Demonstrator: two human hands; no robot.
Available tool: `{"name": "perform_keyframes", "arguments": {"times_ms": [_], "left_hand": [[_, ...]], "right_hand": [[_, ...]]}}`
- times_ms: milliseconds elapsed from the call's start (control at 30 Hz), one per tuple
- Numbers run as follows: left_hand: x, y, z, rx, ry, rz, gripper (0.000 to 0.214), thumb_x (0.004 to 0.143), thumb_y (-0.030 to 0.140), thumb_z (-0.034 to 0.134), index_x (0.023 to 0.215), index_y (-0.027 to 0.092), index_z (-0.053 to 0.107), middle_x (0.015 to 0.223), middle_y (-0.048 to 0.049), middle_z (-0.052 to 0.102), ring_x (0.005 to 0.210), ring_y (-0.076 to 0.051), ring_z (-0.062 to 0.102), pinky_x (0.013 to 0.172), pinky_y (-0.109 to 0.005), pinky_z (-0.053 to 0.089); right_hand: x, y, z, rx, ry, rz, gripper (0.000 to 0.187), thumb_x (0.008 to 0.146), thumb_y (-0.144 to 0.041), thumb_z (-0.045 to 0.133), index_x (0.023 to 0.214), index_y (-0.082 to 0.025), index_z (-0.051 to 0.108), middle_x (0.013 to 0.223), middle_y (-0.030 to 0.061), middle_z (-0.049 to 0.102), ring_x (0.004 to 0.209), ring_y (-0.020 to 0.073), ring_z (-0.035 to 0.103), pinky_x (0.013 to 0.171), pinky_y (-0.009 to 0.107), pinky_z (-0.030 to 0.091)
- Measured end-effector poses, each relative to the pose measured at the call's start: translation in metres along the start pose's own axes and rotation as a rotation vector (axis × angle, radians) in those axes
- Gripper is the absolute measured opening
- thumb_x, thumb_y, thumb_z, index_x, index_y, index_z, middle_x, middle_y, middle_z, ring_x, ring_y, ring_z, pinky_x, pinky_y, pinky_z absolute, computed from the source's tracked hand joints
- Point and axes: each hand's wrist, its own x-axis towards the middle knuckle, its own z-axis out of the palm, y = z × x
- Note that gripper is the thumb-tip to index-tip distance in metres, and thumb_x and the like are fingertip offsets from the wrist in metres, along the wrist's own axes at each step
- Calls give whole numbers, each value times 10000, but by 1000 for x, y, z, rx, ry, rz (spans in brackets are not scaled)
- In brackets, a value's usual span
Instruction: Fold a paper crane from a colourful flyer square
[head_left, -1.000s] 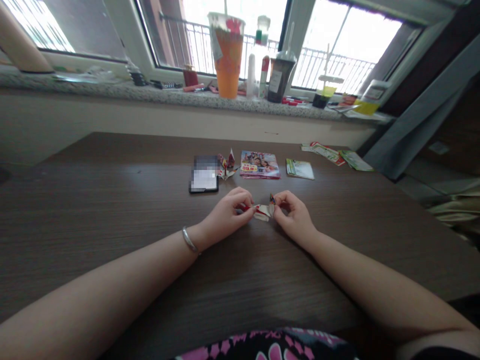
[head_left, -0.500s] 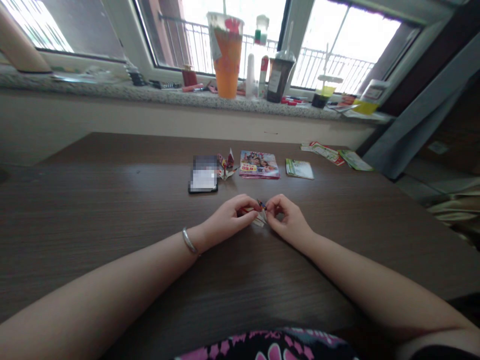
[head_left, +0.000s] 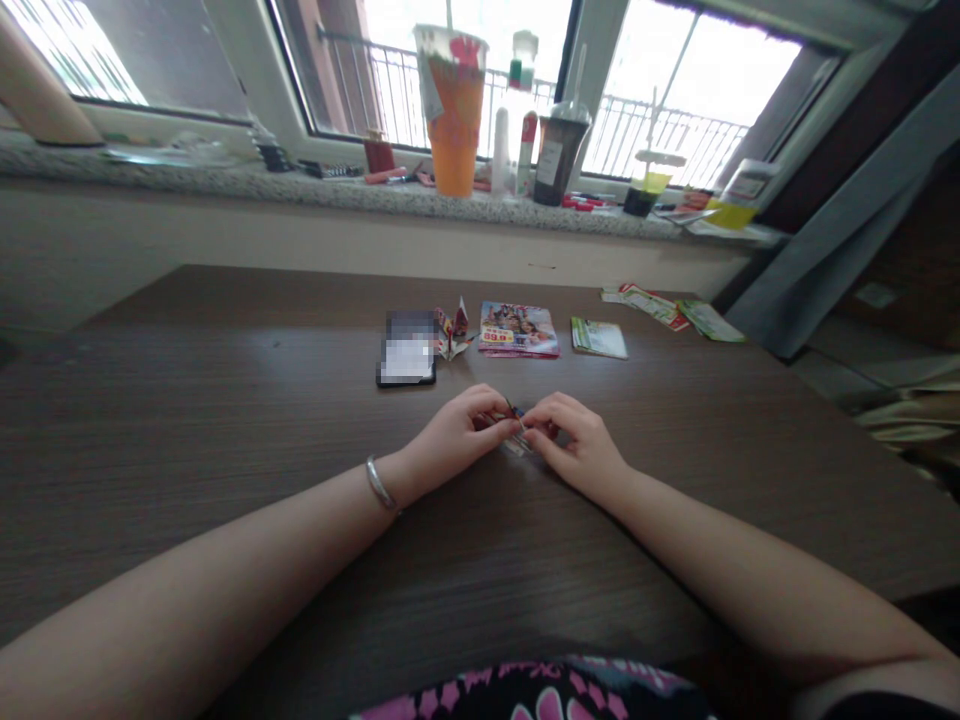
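Note:
A small piece of folded printed paper (head_left: 516,446) is held between my two hands over the middle of the table. My left hand (head_left: 469,425) pinches its left side, thumb towards me and fingers behind. My right hand (head_left: 574,435) closes on the right side, its fingertips almost meeting those of the left. Fingers hide most of the paper; a pale lower edge and a dark, coloured tip show. Beyond the hands stands a folded paper crane (head_left: 454,335), beside a phone (head_left: 406,350) with a blurred screen.
A stack of printed leaflets (head_left: 519,330) and a smaller pile of paper (head_left: 598,338) lie beyond my hands. More paper slips (head_left: 652,305) lie at the table's far right. Cups, including a tall orange drink (head_left: 454,120), and bottles line the windowsill (head_left: 337,190).
My right hand has shifted slightly left, and its fingers now reach over the paper, closer to my left fingertips. My left hand has hardly moved.

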Motion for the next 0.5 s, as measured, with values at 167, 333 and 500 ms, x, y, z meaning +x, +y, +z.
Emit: {"name": "perform_keyframes", "arguments": {"times_ms": [167,333,500], "left_hand": [[0,-4,0,-23,4,37,186,831,314,611,763,149,662,819,-27,558,796,-142,543,718,-263,432],[0,-4,0,-25,4,43,150,821,277,621,755,151,670,829,-28,562,815,-143,545,751,-272,434],[0,-2,0,-39,8,39,153,824,286,622,754,158,670,823,-20,559,807,-137,545,745,-266,437]], "right_hand": [[-2,2,3,-34,33,-19,71,864,-244,602,805,-206,615,767,19,606,716,136,556,659,261,447],[-2,2,4,-89,21,1,93,858,-244,611,777,-207,585,742,7,598,706,135,546,656,261,430],[-2,0,3,-93,11,1,103,855,-238,607,768,-204,564,721,-1,576,689,132,533,646,255,422]]}}
